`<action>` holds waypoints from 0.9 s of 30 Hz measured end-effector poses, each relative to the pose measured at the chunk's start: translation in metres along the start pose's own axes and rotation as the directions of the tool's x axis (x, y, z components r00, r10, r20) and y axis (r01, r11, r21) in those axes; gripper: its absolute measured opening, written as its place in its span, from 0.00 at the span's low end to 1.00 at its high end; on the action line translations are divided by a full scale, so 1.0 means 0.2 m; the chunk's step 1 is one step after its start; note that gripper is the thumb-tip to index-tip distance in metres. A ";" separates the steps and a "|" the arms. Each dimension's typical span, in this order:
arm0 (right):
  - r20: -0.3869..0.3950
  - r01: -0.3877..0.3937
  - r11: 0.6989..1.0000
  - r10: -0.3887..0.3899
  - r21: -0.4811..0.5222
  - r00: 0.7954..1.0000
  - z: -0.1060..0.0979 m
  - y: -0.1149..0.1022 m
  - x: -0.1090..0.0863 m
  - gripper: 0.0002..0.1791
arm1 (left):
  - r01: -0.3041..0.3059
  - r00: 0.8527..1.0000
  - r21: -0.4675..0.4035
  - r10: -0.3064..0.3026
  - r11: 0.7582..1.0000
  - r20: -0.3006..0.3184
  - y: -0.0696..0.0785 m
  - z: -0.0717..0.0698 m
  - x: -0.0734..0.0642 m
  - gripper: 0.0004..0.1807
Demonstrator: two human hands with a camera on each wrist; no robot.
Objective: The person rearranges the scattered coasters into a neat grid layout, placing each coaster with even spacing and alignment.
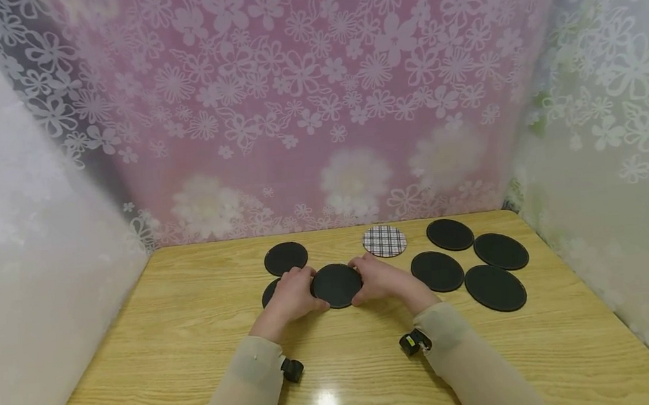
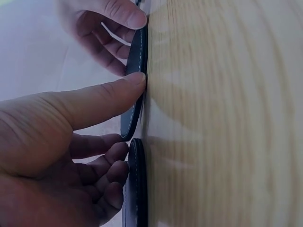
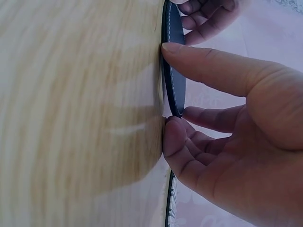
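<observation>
A round black coaster [image 1: 337, 286] with pale edge stitching lies between both hands in the head view. My left hand [image 1: 293, 294] pinches its left edge, thumb at the near rim and index finger farther round. My right hand [image 1: 384, 278] pinches the right edge in the same way. In the left wrist view the coaster [image 2: 134, 56] is slightly tilted, close over the wooden table [image 2: 213, 118]. A second black coaster [image 1: 268, 291] is partly hidden behind the left hand, whose curled lower fingers are right at its rim.
Another black coaster [image 1: 286, 258] lies farther back on the left. A plaid coaster [image 1: 385, 241] sits at the back, beyond the right hand. Several black coasters [image 1: 437, 271] are grouped on the right. Floral curtains [image 1: 316, 101] enclose the table's back and sides.
</observation>
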State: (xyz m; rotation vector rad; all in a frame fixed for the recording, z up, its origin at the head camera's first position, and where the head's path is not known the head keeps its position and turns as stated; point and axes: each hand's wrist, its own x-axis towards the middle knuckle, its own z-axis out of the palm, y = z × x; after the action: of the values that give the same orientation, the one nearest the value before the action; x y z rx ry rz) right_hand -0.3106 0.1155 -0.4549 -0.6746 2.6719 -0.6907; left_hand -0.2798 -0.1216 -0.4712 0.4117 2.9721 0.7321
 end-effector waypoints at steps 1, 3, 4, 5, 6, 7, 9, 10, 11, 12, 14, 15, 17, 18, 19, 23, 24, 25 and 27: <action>0.002 0.001 1.000 -0.001 -0.001 1.000 0.00 0.00 0.00 0.45 | 0.012 1.000 -0.001 -0.012 1.000 0.013 0.02 -0.02 -0.01 0.37; 0.005 0.004 1.000 -0.004 0.000 1.000 0.00 0.01 0.00 0.44 | 0.019 1.000 -0.004 -0.019 1.000 0.022 0.03 -0.03 -0.02 0.36; 0.006 0.004 1.000 -0.004 0.002 1.000 0.00 0.01 -0.01 0.44 | 0.031 0.999 -0.009 -0.030 0.999 0.032 0.04 -0.03 -0.03 0.36; 0.008 0.004 1.000 -0.004 0.005 1.000 0.00 0.01 -0.01 0.44 | 0.034 0.999 -0.006 -0.034 0.999 0.036 0.04 -0.03 -0.03 0.36; 0.009 0.004 1.000 -0.004 0.010 1.000 0.00 0.01 -0.01 0.44 | 0.035 0.999 -0.001 -0.035 0.999 0.038 0.04 -0.04 -0.03 0.36; 0.010 0.003 1.000 -0.004 0.016 1.000 0.00 0.01 -0.01 0.44 | 0.038 0.998 0.001 -0.038 0.999 0.041 0.03 -0.04 -0.03 0.37; 0.012 0.000 1.000 0.000 0.025 1.000 0.00 0.01 -0.01 0.44 | 0.038 0.998 -0.001 -0.038 0.999 0.046 0.03 -0.04 -0.03 0.38; 0.013 -0.004 1.000 0.003 0.031 1.000 -0.01 0.01 -0.01 0.44 | 0.037 0.998 -0.006 -0.037 0.999 0.048 0.03 -0.04 -0.03 0.38; 0.015 -0.005 0.999 0.005 0.034 1.000 -0.01 0.01 -0.01 0.44 | 0.037 0.998 -0.012 -0.036 0.999 0.051 0.03 -0.05 -0.03 0.38; 0.015 -0.007 0.999 0.006 0.035 1.000 -0.01 0.01 -0.01 0.44 | 0.036 0.998 -0.019 -0.035 0.999 0.053 0.04 -0.05 -0.03 0.37; 0.018 -0.008 0.999 0.007 0.038 1.000 -0.01 0.01 -0.01 0.44 | 0.037 0.998 -0.032 -0.035 0.999 0.060 0.04 -0.05 -0.04 0.36; 0.019 -0.007 0.999 0.007 0.040 1.000 -0.01 0.01 -0.02 0.44 | 0.037 0.997 -0.037 -0.034 0.999 0.062 0.04 -0.06 -0.04 0.35; 0.021 -0.006 0.999 0.005 0.043 1.000 -0.01 0.01 -0.02 0.44 | 0.037 0.997 -0.042 -0.034 0.998 0.068 0.04 -0.06 -0.04 0.34; 0.023 -0.005 0.999 0.004 0.046 1.000 -0.01 0.01 -0.02 0.43 | 0.038 0.997 -0.042 -0.035 0.998 0.071 0.04 -0.06 -0.04 0.34; 0.024 -0.004 0.999 0.003 0.049 1.000 -0.01 0.01 -0.02 0.43 | 0.037 0.997 -0.043 -0.034 0.998 0.072 0.04 -0.06 -0.04 0.34; 0.030 -0.001 0.998 0.000 0.064 1.000 -0.01 0.01 -0.03 0.43 | 0.040 0.996 -0.037 -0.037 0.999 0.079 0.04 -0.07 -0.05 0.35; 0.031 -0.001 0.998 -0.001 0.068 1.000 -0.01 0.01 -0.03 0.43 | 0.041 0.996 -0.036 -0.038 0.999 0.081 0.05 -0.07 -0.05 0.35; 0.032 -0.001 0.997 -0.001 0.071 0.999 -0.01 0.01 -0.03 0.43 | 0.041 0.996 -0.035 -0.038 0.999 0.082 0.05 -0.08 -0.05 0.35; 0.033 -0.001 0.997 -0.001 0.073 0.999 -0.01 0.01 -0.02 0.43 | 0.036 0.996 -0.044 -0.032 0.998 0.078 0.01 -0.05 -0.03 0.36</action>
State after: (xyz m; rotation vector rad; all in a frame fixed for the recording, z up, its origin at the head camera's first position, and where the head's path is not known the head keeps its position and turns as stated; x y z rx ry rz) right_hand -0.3082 0.1208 -0.4541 -0.6611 2.6028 -0.7662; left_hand -0.2757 -0.1260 -0.4624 0.3769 2.8776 0.7614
